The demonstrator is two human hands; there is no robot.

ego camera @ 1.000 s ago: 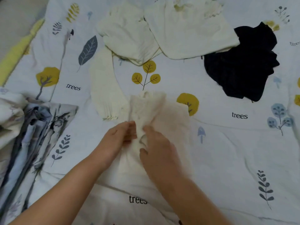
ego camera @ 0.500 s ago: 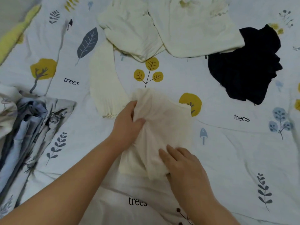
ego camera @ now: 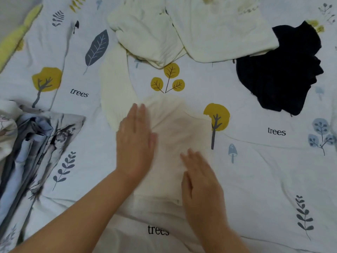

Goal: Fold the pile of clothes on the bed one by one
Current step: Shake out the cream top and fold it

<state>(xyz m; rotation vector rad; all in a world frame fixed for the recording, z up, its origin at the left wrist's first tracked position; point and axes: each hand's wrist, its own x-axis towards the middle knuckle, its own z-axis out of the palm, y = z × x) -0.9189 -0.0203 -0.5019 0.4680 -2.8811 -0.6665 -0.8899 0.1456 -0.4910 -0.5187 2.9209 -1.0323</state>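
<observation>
Both hands, left hand (ego camera: 135,143) and right hand (ego camera: 202,181), lie flat with fingers released on the thin cream fabric garment (ego camera: 175,136) mid-bed (ego camera: 255,170); it looks soft, light, best pinched at edges.

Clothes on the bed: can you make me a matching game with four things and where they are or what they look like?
Things:
1. black garment
2. beige cloth
3. left hand
4. grey-blue patterned fabric

Descriptions:
A. bunched at the left edge
B. lying under both hands
C. crumpled at the upper right
D. flat, with straight fingers, on the cloth's left side

Pairs: 1-C, 2-B, 3-D, 4-A
</observation>
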